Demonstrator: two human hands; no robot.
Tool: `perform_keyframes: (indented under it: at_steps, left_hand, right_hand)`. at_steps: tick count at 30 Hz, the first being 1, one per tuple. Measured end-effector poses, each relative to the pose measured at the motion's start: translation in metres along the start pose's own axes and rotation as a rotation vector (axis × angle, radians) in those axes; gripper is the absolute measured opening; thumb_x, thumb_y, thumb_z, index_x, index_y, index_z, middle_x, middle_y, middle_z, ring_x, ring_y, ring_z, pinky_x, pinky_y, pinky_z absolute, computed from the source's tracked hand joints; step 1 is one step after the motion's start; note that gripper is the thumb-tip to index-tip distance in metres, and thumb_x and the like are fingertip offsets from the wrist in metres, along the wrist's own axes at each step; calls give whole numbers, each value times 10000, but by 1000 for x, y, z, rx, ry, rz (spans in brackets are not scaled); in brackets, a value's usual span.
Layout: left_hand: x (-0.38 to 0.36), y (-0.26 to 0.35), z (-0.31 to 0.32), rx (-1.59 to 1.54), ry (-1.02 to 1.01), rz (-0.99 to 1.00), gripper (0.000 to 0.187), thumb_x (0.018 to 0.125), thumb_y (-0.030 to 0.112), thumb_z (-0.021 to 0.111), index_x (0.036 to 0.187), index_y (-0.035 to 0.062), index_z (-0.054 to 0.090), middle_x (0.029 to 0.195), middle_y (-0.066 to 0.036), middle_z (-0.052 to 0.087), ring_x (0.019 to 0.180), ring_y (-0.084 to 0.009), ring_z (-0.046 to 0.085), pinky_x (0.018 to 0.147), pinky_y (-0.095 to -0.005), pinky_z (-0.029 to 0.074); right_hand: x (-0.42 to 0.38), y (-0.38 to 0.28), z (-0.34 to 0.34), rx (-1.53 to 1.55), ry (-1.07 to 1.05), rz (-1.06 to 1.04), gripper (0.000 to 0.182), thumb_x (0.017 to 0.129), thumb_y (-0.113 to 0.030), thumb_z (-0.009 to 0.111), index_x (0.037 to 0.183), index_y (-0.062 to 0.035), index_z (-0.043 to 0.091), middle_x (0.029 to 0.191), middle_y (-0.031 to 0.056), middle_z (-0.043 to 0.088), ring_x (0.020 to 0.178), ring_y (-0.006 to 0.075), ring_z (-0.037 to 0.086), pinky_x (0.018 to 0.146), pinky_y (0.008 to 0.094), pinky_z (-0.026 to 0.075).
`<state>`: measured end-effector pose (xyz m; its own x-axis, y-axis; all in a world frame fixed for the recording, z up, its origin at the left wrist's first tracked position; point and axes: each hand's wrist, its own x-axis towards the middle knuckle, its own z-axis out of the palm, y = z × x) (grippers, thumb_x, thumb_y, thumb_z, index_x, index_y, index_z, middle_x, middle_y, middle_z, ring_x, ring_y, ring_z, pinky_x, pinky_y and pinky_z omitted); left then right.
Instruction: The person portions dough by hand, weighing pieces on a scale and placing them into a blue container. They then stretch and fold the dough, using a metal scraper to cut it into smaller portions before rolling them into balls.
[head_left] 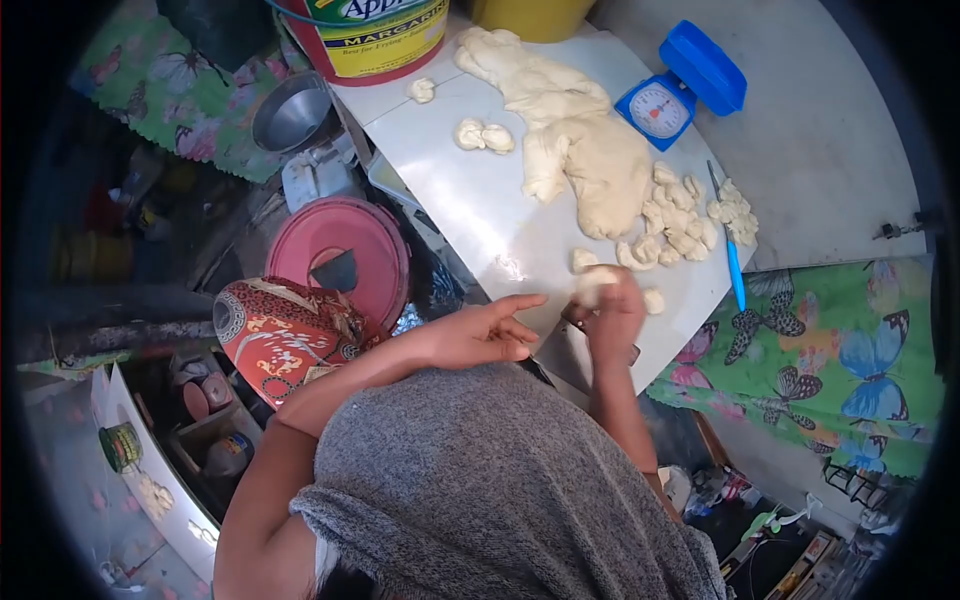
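Note:
My right hand (612,325) is over the near edge of the table, its fingers curled and blurred by motion. Dark ends of a handle show on both sides of it, with a greyish flat blade below, like a dough scraper (567,357). A piece of dough (597,279) lies right at those fingers. My left hand (485,332) hovers at the table edge, fingers apart and holding nothing. Beyond the hands, a large mass of soft dough (600,170) stretches across the white table (440,165). Several small cut dough pieces (680,222) are clustered beside it.
A blue kitchen scale (660,108) and a knife with a blue handle (735,272) are on the table's right side. A margarine bucket (385,40) stands at the back left, near small dough lumps (484,135). A pink lidded tub (375,235) sits left of the table.

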<state>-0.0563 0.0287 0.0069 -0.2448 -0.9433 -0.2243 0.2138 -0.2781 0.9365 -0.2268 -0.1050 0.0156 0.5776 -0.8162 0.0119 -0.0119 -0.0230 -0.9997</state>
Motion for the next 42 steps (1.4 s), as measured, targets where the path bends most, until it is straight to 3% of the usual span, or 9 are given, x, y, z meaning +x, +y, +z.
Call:
perform_keyframes:
  at_steps: [6, 13, 15, 17, 25, 27, 31, 34, 42]
  left_hand:
    - [20, 12, 0, 646, 233, 167, 368, 861, 218, 566, 1177, 34, 523, 1150, -143, 556, 1069, -279, 535, 919, -355, 409]
    - [83, 2, 5, 1046, 302, 504, 393, 832, 189, 574, 1200, 71, 504, 1267, -138, 455, 1175, -289, 423, 970, -402, 332]
    - [101, -9, 5, 1150, 332, 503, 428, 812, 188, 592, 1215, 80, 493, 1249, -130, 462, 1167, -280, 425, 969, -403, 324]
    - [110, -17, 7, 1253, 358, 507, 466, 792, 187, 610, 1230, 89, 482, 1230, -122, 469, 1160, -271, 428, 967, -405, 316]
    - [106, -4, 2, 1154, 399, 311, 306, 776, 179, 649, 1035, 70, 527, 1030, -116, 505, 977, -267, 502, 899, -378, 358]
    - [106, -6, -1, 707, 611, 483, 192, 793, 172, 644, 909, 61, 538, 1067, -148, 497, 998, -275, 500, 855, -411, 384]
    - [96, -1, -21, 210, 709, 346, 305, 796, 119, 651, 1038, 56, 478, 1089, -120, 480, 982, -219, 492, 854, -341, 400]
    - [89, 2, -42, 250, 838, 333, 437, 782, 99, 667, 1175, 80, 476, 1072, -88, 471, 1004, -186, 447, 907, -291, 353]
    - [79, 39, -108, 533, 1138, 366, 471, 792, 328, 660, 1201, 121, 551, 1313, -185, 335, 1238, -307, 295, 1027, -363, 250]
  right_hand:
    - [21, -19, -78, 117, 499, -293, 200, 850, 15, 534, 1044, -15, 497, 1122, 106, 496, 981, 189, 544, 829, 308, 469]
    - [2, -28, -118, 109, 773, -521, 434, 806, 92, 531, 1198, -27, 389, 1168, 101, 433, 1015, 193, 502, 890, 297, 425]
    - [4, -7, -120, -225, 771, -431, 414, 816, 8, 572, 1202, -28, 425, 1156, 107, 467, 1013, 200, 508, 890, 320, 420]
    - [5, 23, -143, -1001, 292, -141, 405, 797, -95, 630, 1167, -17, 482, 1097, 154, 536, 1009, 272, 530, 889, 347, 415]
    - [9, 48, -150, -824, 288, -149, 305, 800, -176, 644, 1033, -1, 554, 973, 150, 576, 920, 286, 553, 817, 358, 431]
    - [16, 45, -157, -811, 192, -71, 272, 812, -170, 632, 1003, 7, 554, 938, 137, 579, 879, 277, 558, 786, 360, 437]
    - [34, 61, -186, -190, 585, 10, 183, 833, -161, 604, 967, -39, 582, 909, 129, 570, 825, 284, 535, 739, 348, 426]
    - [45, 43, -167, -1128, 448, -193, 365, 794, -313, 630, 1106, -128, 586, 1179, 146, 481, 1070, 317, 445, 890, 438, 340]
    - [67, 36, -107, -1121, 8, -267, 380, 703, -259, 706, 1028, -110, 577, 1201, 126, 486, 1091, 312, 454, 888, 431, 350]
